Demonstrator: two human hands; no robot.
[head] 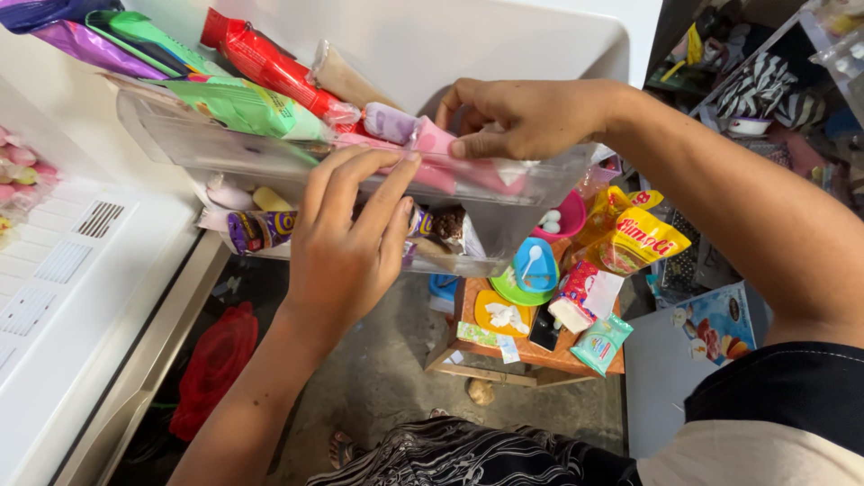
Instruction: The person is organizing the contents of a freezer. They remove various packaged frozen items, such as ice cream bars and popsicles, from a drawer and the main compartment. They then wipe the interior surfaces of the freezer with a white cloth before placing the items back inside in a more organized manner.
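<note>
— On the inside of the white door, what is being handled?

— A clear bin (270,157) is held there, packed with wrapped snacks. The left hand (346,243) is laid flat against its front wall, fingers (360,180) spread narrowly and pressed to the plastic; nothing is gripped by them.

— And the right hand?

— The right hand (517,117) is reached in over the bin's right end. A pink packet (436,139) is pinched between thumb and fingers, at the rim of the bin.

— What else is seen in the bin?

— A red packet (261,58), a green packet (243,103) and a lilac packet (387,121) are stacked along the top. Lower down, through the wall, a purple bar (261,229) is seen.

— And below?

— A small wooden table (540,351) is seen well beneath the bin, on the floor. A blue dish (537,264) with a white spoon, a yellow pouch (634,238) and a mint sachet (600,344) are carried on it.
</note>
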